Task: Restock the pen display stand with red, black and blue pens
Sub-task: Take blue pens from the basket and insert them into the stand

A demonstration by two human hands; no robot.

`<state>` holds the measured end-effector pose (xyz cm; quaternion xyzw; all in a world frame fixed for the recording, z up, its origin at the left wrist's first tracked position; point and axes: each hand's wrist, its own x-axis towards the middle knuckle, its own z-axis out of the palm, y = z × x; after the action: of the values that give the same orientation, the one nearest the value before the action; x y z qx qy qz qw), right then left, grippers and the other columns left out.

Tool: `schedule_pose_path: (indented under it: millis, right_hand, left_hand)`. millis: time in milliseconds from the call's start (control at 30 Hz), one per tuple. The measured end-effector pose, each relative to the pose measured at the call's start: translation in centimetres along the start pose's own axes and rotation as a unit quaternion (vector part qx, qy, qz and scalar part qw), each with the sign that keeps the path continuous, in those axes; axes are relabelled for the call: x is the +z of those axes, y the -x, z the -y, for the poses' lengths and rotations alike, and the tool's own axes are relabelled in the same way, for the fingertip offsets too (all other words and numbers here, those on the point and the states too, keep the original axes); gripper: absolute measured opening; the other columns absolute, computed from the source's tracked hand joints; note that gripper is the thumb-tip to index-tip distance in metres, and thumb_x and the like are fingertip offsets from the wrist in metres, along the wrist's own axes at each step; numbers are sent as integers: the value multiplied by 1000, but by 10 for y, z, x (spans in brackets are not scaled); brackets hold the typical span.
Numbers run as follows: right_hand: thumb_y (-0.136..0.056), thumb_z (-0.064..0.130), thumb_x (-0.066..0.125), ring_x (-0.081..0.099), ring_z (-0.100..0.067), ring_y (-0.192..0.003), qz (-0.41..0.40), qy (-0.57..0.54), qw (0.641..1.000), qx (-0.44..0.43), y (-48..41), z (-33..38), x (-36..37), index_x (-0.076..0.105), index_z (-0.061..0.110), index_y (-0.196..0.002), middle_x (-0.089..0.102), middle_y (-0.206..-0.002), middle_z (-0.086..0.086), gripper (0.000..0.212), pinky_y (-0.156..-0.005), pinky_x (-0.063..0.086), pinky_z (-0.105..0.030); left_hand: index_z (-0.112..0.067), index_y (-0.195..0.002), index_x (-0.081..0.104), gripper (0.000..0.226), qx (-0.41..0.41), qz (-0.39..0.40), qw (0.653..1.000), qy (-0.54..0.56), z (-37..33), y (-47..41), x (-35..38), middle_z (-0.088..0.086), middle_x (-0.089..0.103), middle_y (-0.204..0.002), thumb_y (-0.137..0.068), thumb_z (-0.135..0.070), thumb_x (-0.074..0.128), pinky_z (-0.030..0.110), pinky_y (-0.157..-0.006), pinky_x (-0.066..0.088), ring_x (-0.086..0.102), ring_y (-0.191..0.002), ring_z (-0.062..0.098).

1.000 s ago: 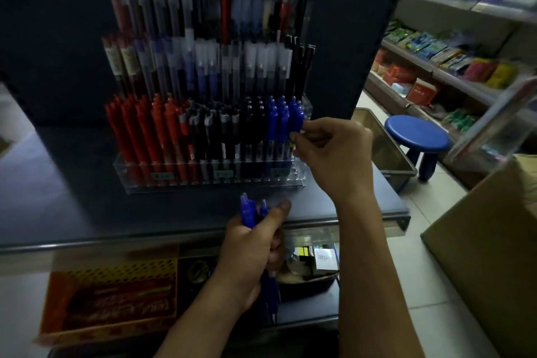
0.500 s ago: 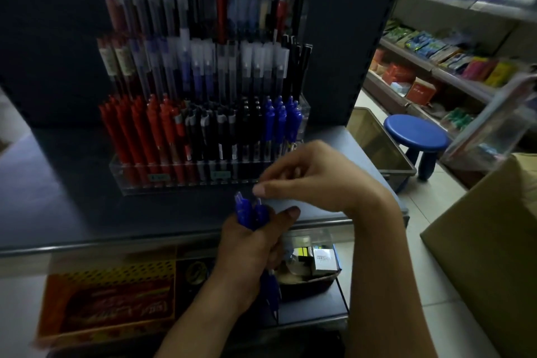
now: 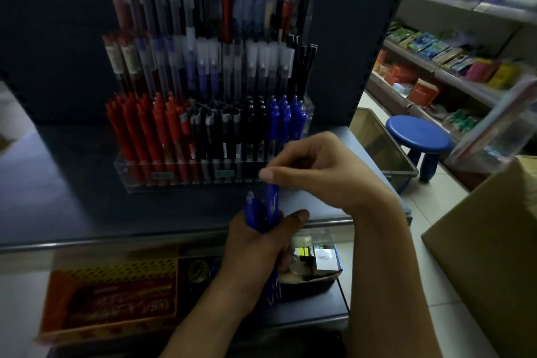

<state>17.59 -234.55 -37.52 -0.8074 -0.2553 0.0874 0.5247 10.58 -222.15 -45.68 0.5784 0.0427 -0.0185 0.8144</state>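
A clear tiered pen display stand (image 3: 186, 180) sits on a dark counter. Its front row holds red pens (image 3: 145, 128) at left, black pens (image 3: 229, 131) in the middle and blue pens (image 3: 286, 119) at right. Below the stand's front edge, my left hand (image 3: 255, 244) grips a small bunch of blue pens (image 3: 255, 213), tips up. My right hand (image 3: 316, 168) pinches the top of one blue pen (image 3: 273, 197) that stands higher than the others in the bunch.
The counter (image 3: 58, 197) ends in a metal edge just beyond my hands. Under it lie an orange box (image 3: 110, 302) and a tray of small items (image 3: 316, 261). At right stand a blue stool (image 3: 418, 136), stocked shelves (image 3: 447, 67) and a cardboard box (image 3: 494, 241).
My right hand left the blue pens in the stand, came down to the bunch in my left hand, and now pinches one pen, lifted slightly out of the bunch.
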Motion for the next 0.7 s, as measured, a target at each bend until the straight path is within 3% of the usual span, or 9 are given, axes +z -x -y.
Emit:
schedule_pose_path:
  millis: [133,233,300,433,567,700]
  right_hand:
    - [-76,30,79,71,-25,-82,-40,-24,999,-14,4,-1,-5,77,8,-92,75,-85,-14,27,-77,57,-38]
    - [-69,28,84,74,-25,-90,34,-27,997,64,4,-4,-6,75,9,-102,77,-90,-14,39,-87,58,-41]
    - [-76,17,84,75,-27,-89,58,-8,994,88,2,-8,-5,76,8,-102,78,-89,-12,29,-85,61,-37]
    - [-83,8,78,74,-20,-82,23,-33,997,59,2,-8,-4,77,6,-99,78,-87,-11,17,-78,59,-26]
    - [-91,4,67,66,-10,-72,-187,-126,973,-56,-1,-3,-10,71,9,-112,72,-80,1,22,-68,56,-22]
    - [-95,9,64,65,-17,-79,-396,-75,900,-166,-10,-13,-20,66,7,-124,69,-86,-2,30,-76,58,-39]
  left_hand:
    - [-14,-65,43,37,-39,-10,999,11,2,1,3,1,34,-47,-85,-14,74,20,-39,29,29,-37,13]
    - [-1,-80,55,21,-28,-17,999,15,3,-1,2,0,36,-48,-87,-13,72,19,-38,29,30,-36,11]
    - [7,-92,60,23,-22,-13,1000,8,3,-2,1,1,39,-48,-88,-13,70,19,-38,31,34,-36,10]
    - [-1,-83,56,18,-30,-5,999,17,-1,-3,1,1,34,-48,-88,-14,69,21,-38,29,29,-38,11]
    - [-16,-65,41,37,-65,-2,997,38,1,-2,1,-1,30,-47,-90,-15,68,18,-37,25,26,-36,9]
    - [-16,-64,39,38,-75,6,997,34,1,-2,2,0,29,-49,-92,-20,65,19,-38,23,26,-37,8]
